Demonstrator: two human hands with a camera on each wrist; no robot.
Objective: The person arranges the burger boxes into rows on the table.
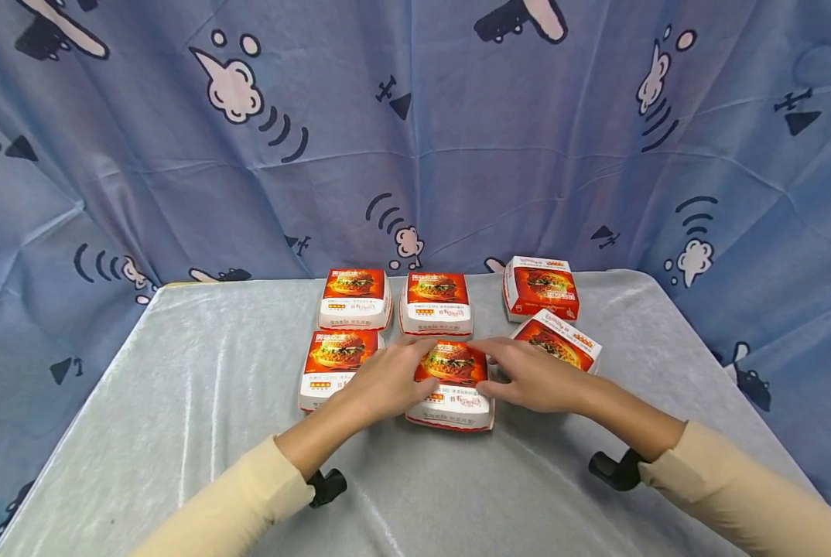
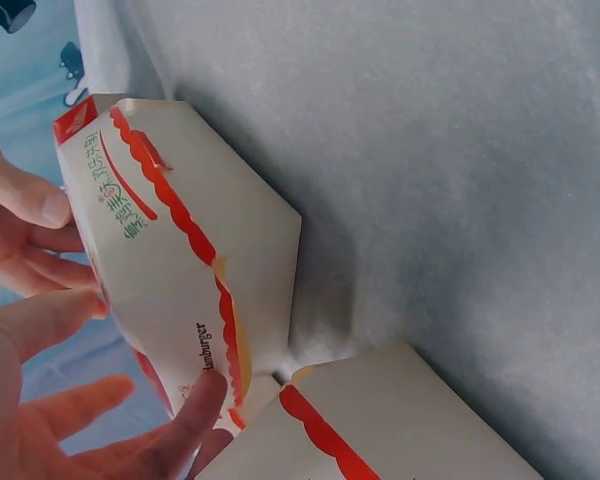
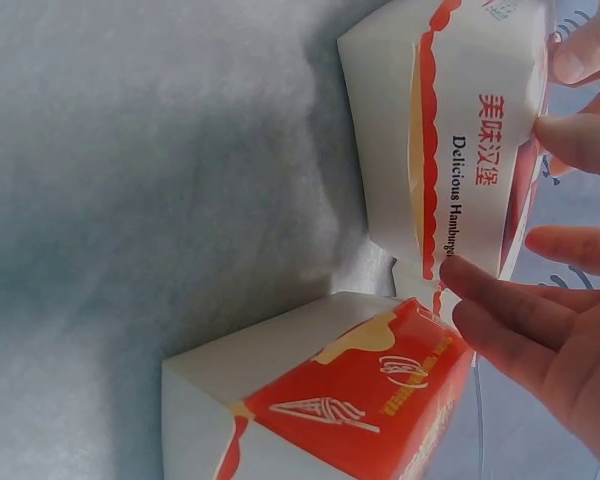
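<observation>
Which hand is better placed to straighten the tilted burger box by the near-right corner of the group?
Right. The right hand rests beside the tilted box; the left hand lies across the centre box.

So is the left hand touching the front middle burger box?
Touching. In the head view the left hand lies on the front middle box, fingers over its lid; the left wrist view shows the thumb against the box's side.
</observation>
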